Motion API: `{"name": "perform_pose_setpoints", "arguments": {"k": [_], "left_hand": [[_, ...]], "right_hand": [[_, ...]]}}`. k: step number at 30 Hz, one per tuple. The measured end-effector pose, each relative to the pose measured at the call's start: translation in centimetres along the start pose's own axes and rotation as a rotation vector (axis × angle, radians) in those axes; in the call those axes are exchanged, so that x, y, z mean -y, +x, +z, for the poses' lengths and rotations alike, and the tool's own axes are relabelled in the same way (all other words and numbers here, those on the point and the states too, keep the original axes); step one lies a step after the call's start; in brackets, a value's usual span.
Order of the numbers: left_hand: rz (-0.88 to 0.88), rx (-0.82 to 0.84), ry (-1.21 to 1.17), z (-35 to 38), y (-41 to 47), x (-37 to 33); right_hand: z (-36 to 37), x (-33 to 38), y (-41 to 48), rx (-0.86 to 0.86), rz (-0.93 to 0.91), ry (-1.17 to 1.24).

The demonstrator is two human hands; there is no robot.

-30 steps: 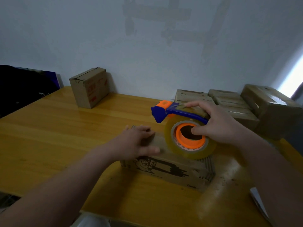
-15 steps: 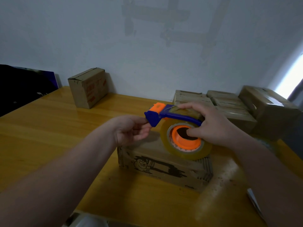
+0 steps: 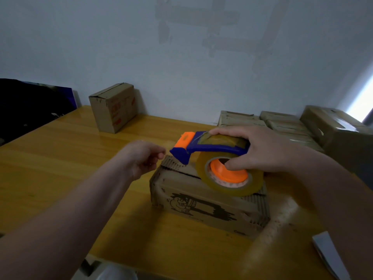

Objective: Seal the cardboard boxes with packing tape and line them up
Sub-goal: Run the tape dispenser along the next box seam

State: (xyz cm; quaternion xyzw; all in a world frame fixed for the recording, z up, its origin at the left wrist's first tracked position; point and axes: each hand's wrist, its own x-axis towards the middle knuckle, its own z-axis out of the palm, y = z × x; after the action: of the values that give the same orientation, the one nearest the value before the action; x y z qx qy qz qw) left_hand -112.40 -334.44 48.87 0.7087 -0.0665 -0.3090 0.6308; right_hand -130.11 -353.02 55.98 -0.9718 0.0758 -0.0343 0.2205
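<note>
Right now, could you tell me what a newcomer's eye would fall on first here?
The bright blue-and-orange tape dispenser at the centre stands out, gripped by the right hand on top of the cartoon-printed cardboard box on the yellow wooden table. The left hand, fingers curled, sits just left of its cutter end. One upright box stands at back left and a row of boxes at back right.
</note>
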Motion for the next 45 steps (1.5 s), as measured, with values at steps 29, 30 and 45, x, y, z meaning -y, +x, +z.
{"name": "perform_pose_setpoints", "arguments": {"k": [29,30,45], "left_hand": [[0.025,-0.057,0.415,-0.9,3.0,7.7],[0.010,-0.041,0.431,-1.0,2.9,7.7],[0.082,0.295,0.043,-0.4,-0.5,6.5]], "right_hand": [[1.8,1.5,1.1,-0.060,0.006,-0.156],[1.9,1.4,1.1,-0.063,0.005,-0.152],[2.0,0.7,1.3,-0.088,0.020,-0.159]]}}
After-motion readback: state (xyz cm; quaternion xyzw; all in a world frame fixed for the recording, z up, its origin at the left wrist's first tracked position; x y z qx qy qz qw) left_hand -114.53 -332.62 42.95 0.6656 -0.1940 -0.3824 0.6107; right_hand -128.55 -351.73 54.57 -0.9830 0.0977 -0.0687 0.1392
